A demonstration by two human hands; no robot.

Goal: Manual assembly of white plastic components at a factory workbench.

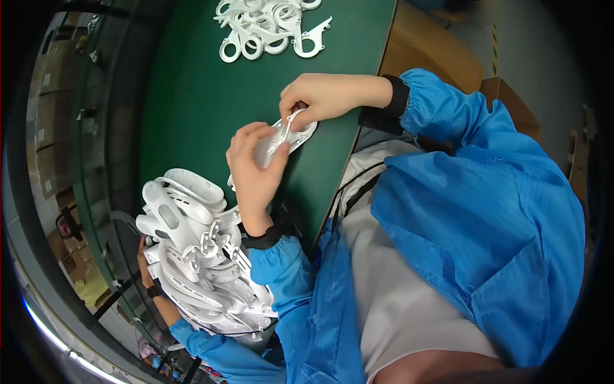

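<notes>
Over the green tabletop, a long white plastic shell with rounded ends and a patch of small holes is tilted between my hands. My left hand is closed on its left end, thumb on the near side and fingers over the far side. At the other end my right hand pinches a raised white edge with thumb and bent forefinger. Whether that edge is a separate piece or part of the shell I cannot tell. My fingers hide part of the shell's inside.
A heap of white plastic housings stands at the left, close to my left wrist. Several white ring-ended parts lie at the table's far end. Another person's hand is beside the heap. Brown cardboard stands past the table's right edge.
</notes>
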